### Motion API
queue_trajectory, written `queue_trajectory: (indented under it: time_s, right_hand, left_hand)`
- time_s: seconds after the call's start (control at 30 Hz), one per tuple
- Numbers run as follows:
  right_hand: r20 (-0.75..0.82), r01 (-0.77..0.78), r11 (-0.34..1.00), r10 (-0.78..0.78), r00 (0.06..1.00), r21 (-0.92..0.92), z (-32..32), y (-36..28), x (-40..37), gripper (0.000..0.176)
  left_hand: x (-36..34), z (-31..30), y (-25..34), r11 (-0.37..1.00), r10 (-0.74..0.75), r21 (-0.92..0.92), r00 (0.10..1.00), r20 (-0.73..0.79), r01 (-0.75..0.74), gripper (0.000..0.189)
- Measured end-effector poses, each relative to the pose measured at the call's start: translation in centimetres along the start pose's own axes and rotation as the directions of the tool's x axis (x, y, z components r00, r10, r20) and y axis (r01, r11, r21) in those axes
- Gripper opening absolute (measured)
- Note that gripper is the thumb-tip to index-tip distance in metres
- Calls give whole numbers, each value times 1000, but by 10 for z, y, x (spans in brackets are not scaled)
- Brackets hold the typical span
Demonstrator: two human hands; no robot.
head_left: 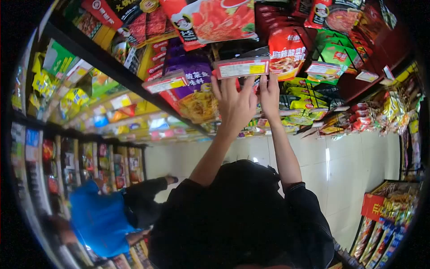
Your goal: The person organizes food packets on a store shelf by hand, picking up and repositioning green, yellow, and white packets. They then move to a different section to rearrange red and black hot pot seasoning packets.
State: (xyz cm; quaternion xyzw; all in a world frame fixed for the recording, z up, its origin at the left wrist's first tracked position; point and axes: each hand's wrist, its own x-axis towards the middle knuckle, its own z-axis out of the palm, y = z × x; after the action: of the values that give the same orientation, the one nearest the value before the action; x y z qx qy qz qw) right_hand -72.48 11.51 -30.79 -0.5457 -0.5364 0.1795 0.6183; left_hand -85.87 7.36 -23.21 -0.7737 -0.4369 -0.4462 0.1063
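Observation:
Both arms reach up to a rack of hanging food packets. My left hand (pixel 236 104) is raised with its fingers apart, just below a price tag holder (pixel 242 68); its fingertips are partly hidden behind the holder's lower edge. Close on its right is my right hand (pixel 269 96), fingers pointing up at the holder's right end, beneath a red and white packet (pixel 286 56). What the right fingers touch is too small to tell. A purple packet (pixel 194 89) hangs left of my left hand. Large red packets (pixel 215 22) hang above the holder.
Green packets (pixel 336 54) and yellow-green packets (pixel 307 101) hang at the right. A person in a blue top (pixel 98 217) is at the lower left by shelves (pixel 83 157). Pale floor tiles (pixel 313 166) lie below. A red box (pixel 372 207) stands at the lower right.

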Motion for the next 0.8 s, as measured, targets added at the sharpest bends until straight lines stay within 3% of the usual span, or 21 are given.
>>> queue_trajectory:
  time_s: [0.27, 0.5, 0.57, 0.67, 0.8]
  right_hand:
    - [-33, 43, 997, -45, 998, -63, 9, 7, 14, 44]
    - [-40, 115, 985, -121, 992, -128, 20, 32, 41, 40]
    - [-26, 151, 974, -158, 987, -171, 24, 35, 50, 38]
    - [-56, 57, 996, -61, 997, -71, 29, 21, 53, 34]
    - [144, 147, 984, -133, 981, -98, 36, 45, 62, 32]
  left_hand:
    - [0, 28, -13, 1000, 13, 27, 998, 60, -14, 56]
    - [13, 69, -35, 994, -94, -42, 983, 158, 101, 58]
    - [22, 80, -39, 996, -89, -21, 990, 113, 92, 59]
    - [33, 91, -52, 999, -40, 19, 998, 39, 39, 58]
    - [44, 107, -68, 1000, -20, -15, 998, -57, 19, 58]
